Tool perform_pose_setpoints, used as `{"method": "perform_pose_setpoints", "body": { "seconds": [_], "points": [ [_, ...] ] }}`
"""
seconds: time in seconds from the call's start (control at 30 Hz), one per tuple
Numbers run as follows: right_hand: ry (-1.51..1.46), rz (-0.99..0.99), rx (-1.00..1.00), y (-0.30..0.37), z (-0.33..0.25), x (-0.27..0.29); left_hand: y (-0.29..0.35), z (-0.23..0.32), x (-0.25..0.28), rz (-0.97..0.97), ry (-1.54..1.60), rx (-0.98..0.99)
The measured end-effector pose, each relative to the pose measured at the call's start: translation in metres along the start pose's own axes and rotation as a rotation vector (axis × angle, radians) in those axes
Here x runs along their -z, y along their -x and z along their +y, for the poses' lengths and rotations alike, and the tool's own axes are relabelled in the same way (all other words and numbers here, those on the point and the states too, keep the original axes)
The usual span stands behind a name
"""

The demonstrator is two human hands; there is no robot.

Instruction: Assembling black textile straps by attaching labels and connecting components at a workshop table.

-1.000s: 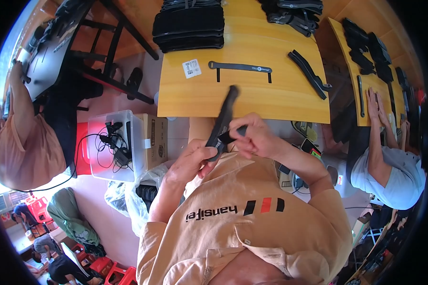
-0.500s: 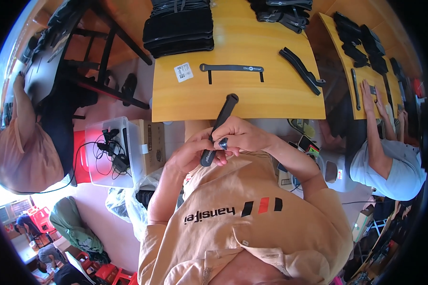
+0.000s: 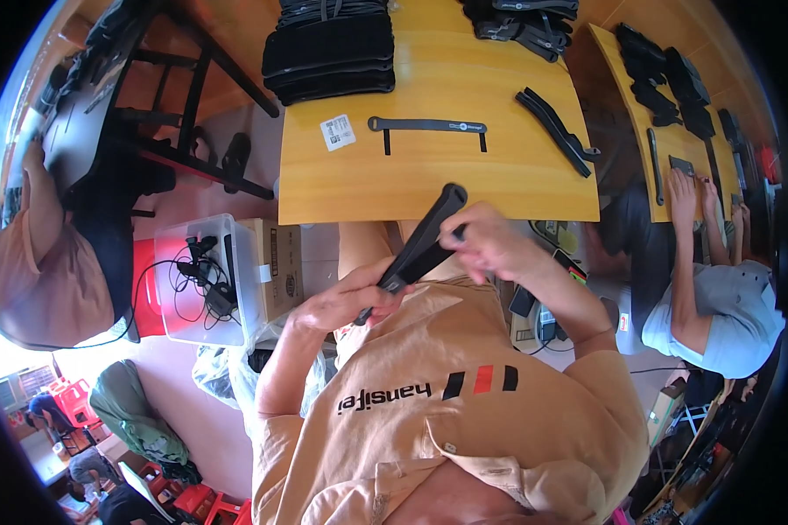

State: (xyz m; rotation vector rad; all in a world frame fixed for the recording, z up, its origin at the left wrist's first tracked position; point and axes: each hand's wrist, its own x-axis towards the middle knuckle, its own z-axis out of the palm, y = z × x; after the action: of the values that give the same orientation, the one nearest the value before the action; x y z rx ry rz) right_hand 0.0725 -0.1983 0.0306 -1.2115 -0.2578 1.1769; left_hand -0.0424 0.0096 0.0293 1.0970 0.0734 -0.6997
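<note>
My left hand [image 3: 352, 296] is closed around a small bundle of black straps [image 3: 427, 234], held slanting in front of my lap with its far end reaching over the table's near edge. Just right of the straps is my right hand [image 3: 492, 245], smeared by motion, with a dark ring-like piece at its fingers; whether it grips anything is unclear. Ahead on the table, a single grey-black strap [image 3: 429, 125] lies flat above two short black marks.
The yellow table [image 3: 350, 197] bears a white label [image 3: 338, 132], a stack of black straps [image 3: 328, 57], more straps [image 3: 525, 31] and a folded strap [image 3: 556, 131]. A clear bin [image 3: 179, 319] of cables stands left. At right, a co-worker [image 3: 714, 297] sits at another table.
My right hand has moved right, away from my left hand. The straps now show wider and farther forward, still in my left hand. The co-worker's hands have shifted slightly.
</note>
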Motion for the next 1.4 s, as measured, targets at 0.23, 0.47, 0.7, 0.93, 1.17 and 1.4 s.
{"method": "perform_pose_setpoints", "body": {
  "seconds": [0.23, 0.47, 0.7, 0.93, 1.17, 1.4],
  "points": [
    [-0.175, 0.540, 0.139, 0.036, -0.033, 0.071, 0.040, -0.018, 0.025, -0.059, -0.038, 0.086],
    [0.054, 0.702, 0.399, 0.094, -0.072, 0.129, 0.099, -0.062, 0.085, 0.295, 0.239, -0.046],
    [1.063, 0.371, 0.236, 0.078, -0.083, 0.067, 0.014, -0.044, 0.091, 0.803, 0.248, -0.340],
    [1.284, 0.504, 0.382, 0.076, -0.063, 0.061, -0.051, -0.039, 0.107, 1.010, 0.027, -0.461],
    [0.927, 0.598, 0.419, 0.077, -0.052, 0.074, -0.067, -0.032, 0.091, 1.352, -0.829, -0.308],
    [0.836, 0.506, 0.463, 0.071, -0.045, 0.083, -0.072, -0.017, 0.075, 1.402, -1.159, -0.367]
  ]
}}
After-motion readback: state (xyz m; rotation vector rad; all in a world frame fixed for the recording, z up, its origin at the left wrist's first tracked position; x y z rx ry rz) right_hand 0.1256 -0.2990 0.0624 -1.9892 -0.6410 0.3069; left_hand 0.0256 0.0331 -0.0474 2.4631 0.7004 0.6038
